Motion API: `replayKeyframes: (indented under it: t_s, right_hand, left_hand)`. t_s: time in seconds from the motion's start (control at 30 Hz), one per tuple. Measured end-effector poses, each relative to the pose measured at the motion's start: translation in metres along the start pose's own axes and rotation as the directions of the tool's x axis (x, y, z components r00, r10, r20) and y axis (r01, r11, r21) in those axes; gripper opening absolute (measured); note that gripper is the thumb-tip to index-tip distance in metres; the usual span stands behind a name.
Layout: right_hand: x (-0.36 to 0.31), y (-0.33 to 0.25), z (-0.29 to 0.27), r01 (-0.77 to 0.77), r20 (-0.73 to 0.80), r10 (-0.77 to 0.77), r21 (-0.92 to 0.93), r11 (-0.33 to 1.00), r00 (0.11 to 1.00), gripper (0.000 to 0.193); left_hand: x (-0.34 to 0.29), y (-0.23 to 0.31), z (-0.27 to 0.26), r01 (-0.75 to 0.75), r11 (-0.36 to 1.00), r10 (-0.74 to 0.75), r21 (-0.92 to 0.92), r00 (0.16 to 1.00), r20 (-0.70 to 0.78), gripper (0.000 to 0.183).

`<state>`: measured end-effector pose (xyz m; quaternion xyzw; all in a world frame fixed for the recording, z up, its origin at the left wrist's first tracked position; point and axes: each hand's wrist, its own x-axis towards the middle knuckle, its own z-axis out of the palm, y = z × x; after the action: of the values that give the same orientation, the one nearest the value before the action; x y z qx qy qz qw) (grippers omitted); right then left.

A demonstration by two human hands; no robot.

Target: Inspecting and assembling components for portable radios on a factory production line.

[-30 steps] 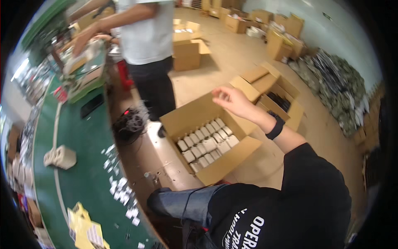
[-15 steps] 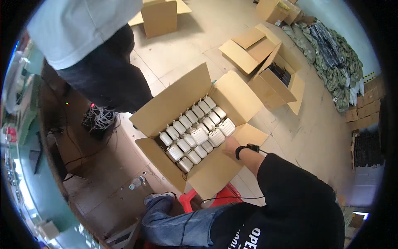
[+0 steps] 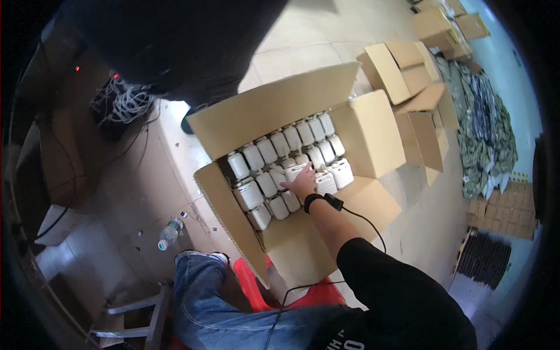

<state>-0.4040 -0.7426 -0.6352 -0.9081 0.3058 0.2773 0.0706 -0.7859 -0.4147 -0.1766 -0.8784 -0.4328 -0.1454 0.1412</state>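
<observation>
My right hand [image 3: 301, 181] reaches down into an open cardboard box [image 3: 379, 133], a black band round its wrist. Thumb and fingers spread across the near end of a white ribbed plastic case [image 3: 296, 170], closed on its sides. Around it, similar rounded white cases stand packed in rows, such as a ribbed case [image 3: 248, 195] at the left and another ribbed case [image 3: 341, 173] at the right. Short white stubs or leads rise between some of them. My left hand is out of the picture.
A person's dark-clothed legs [image 3: 175, 52] stand beyond the box. Open cartons [image 3: 423, 140] lie at the right, near a pile of green garments [image 3: 472, 134]. A red stool [image 3: 251, 286] is below the box, a plastic bottle [image 3: 170, 234] on the floor at left. A black cable [image 3: 370, 224] trails from my wrist.
My right hand has moved from the box's near flap onto a white case inside. The view has shifted closer to the box, and the other person's dark clothing fills more of the upper left.
</observation>
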Motion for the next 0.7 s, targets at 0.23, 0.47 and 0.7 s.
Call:
replayKeyframes:
  t_s: [0.23, 0.47, 0.7]
  right_hand:
    - [0.007, 0.000, 0.020, 0.021, 0.080, -0.075, 0.533, 0.846, 0.994, 0.086]
    - [-0.163, -0.013, -0.113, 0.093, 0.170, -0.592, 0.917, 0.387, 0.788, 0.084]
    - [-0.340, -0.002, -0.269, 0.880, -0.344, -0.817, 0.294, 0.374, 0.462, 0.112]
  left_hand:
    - [-0.001, -0.002, -0.004, -0.012, 1.000, 0.013, -0.007, 0.999, 0.035, 0.069]
    - [0.020, 0.046, -0.018, 0.059, 0.997, -0.056, -0.044, 0.996, 0.063, 0.067]
    - [0.044, 0.100, -0.046, 0.024, 0.983, -0.008, -0.183, 0.996, 0.089, 0.064]
